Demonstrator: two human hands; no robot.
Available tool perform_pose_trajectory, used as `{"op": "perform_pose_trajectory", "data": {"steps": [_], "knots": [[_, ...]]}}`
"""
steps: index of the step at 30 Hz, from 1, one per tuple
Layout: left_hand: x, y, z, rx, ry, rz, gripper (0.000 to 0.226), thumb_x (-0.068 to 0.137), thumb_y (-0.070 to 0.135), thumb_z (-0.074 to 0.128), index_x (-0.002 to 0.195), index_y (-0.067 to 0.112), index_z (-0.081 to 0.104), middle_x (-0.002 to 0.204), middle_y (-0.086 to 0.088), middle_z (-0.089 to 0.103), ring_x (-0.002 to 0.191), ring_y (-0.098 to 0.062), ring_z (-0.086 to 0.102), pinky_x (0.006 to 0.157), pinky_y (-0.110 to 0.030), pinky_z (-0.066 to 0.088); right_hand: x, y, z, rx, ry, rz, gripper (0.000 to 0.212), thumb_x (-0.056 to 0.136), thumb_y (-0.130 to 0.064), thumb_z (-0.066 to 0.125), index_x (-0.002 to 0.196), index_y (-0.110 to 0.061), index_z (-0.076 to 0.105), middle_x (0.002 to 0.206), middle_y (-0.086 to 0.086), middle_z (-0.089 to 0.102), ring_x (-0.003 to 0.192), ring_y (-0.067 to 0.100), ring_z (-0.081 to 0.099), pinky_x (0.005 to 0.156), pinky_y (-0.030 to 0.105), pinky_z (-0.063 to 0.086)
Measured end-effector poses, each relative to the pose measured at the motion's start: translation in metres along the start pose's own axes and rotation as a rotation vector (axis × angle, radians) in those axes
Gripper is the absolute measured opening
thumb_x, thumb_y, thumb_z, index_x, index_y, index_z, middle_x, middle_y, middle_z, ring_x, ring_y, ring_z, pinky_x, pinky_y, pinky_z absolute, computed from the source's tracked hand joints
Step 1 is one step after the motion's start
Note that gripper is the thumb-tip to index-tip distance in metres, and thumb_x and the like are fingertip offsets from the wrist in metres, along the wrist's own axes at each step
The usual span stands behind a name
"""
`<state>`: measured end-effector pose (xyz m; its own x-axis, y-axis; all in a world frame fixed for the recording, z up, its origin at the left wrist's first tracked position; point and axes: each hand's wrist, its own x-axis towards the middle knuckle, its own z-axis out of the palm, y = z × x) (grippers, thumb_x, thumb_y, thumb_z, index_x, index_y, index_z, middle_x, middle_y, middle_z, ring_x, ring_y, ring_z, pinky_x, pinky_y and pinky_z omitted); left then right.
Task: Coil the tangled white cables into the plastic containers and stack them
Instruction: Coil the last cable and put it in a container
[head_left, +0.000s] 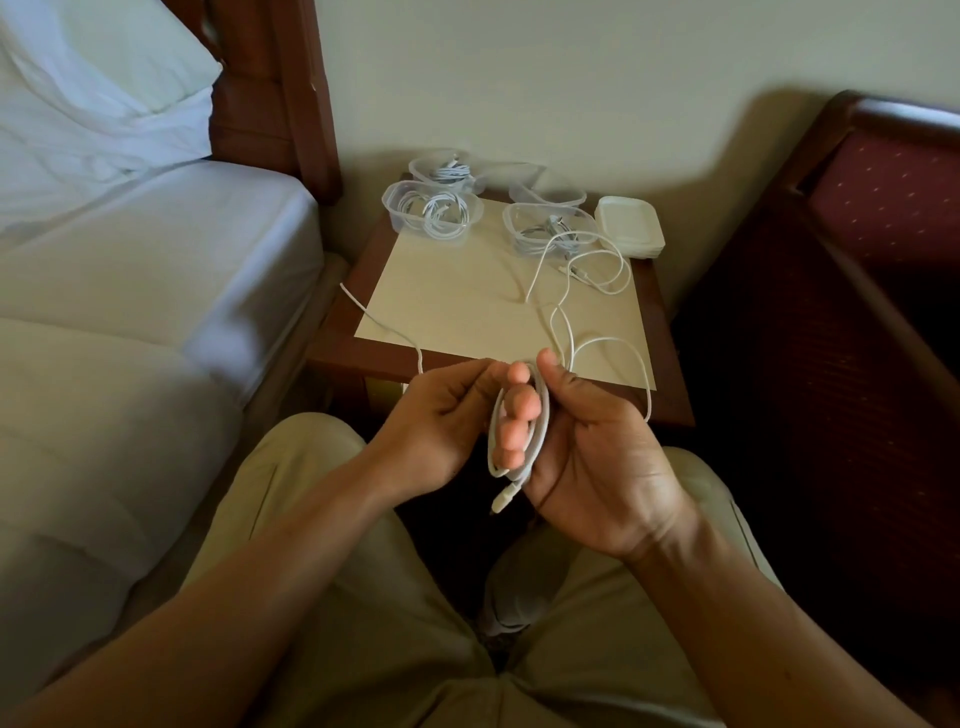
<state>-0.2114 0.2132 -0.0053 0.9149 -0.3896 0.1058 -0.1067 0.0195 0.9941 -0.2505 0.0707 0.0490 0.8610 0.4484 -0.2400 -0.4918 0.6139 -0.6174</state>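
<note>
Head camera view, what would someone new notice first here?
The two hands, left hand and right hand, winding a white cable into a coil low in the middle. Behind them, on the bedside table, clear containers hold coiled cables, and one loose cable spills out.

Beyond the hands stands a small reddish-brown wooden bedside table (670, 332) against a plain cream wall (519, 78). To their left, a white-sheeted bed (130, 291) (pillow at its head); right, perhaps a maroon upholstered chair (883, 208).
</note>
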Motion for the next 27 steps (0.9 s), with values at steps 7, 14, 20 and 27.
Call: {"op": "perform_pose_trajectory", "data": {"steps": [7, 14, 20, 27], "knots": [[-0.003, -0.016, -0.007, 0.962, -0.192, 0.219, 0.019, 0.102, 0.036, 0.044, 0.084, 0.033, 0.044, 0.075, 0.014, 0.053, 0.077, -0.002, 0.051, 0.092, -0.032, 0.043, 0.013, -0.013, 0.012, -0.092, 0.129, -0.333, 0.031, 0.109, -0.026, 0.034, 0.106, -0.006, 0.058, 0.097, 0.010, 0.078, 0.092, 0.024, 0.076, 0.076, 0.031, 0.060], [0.000, -0.007, -0.019, 0.969, -0.154, 0.347, 0.042, 0.104, 0.049, 0.038, 0.140, 0.037, 0.055, 0.123, 0.010, 0.070, 0.107, -0.009, 0.065, 0.084, -0.035, 0.055, 0.023, -0.020, -0.015, -1.065, 0.408, -0.520, 0.022, 0.110, -0.023, 0.041, 0.105, -0.012, 0.060, 0.095, 0.001, 0.078, 0.093, 0.012, 0.075, 0.087, 0.035, 0.061], [0.003, 0.001, -0.023, 1.038, -0.116, 0.474, 0.021, 0.090, 0.040, 0.061, 0.079, 0.023, 0.067, 0.066, 0.010, 0.057, 0.059, -0.011, 0.055, 0.051, -0.026, 0.038, 0.027, -0.011, -0.036, -2.149, 0.232, -0.066, 0.031, 0.109, -0.027, 0.033, 0.094, -0.011, 0.055, 0.081, 0.001, 0.063, 0.074, 0.021, 0.063, 0.071, 0.037, 0.053], [0.010, 0.001, -0.044, 0.794, -0.017, 0.424, 0.033, 0.084, 0.053, 0.074, 0.078, 0.021, 0.068, 0.071, 0.011, 0.062, 0.065, -0.011, 0.059, 0.057, -0.036, 0.049, 0.010, -0.009, -0.037, -0.880, 0.094, 0.258, 0.045, 0.111, -0.025, 0.029, 0.093, 0.002, 0.060, 0.062, 0.016, 0.065, 0.051, 0.029, 0.064, 0.053, 0.031, 0.051]]}}
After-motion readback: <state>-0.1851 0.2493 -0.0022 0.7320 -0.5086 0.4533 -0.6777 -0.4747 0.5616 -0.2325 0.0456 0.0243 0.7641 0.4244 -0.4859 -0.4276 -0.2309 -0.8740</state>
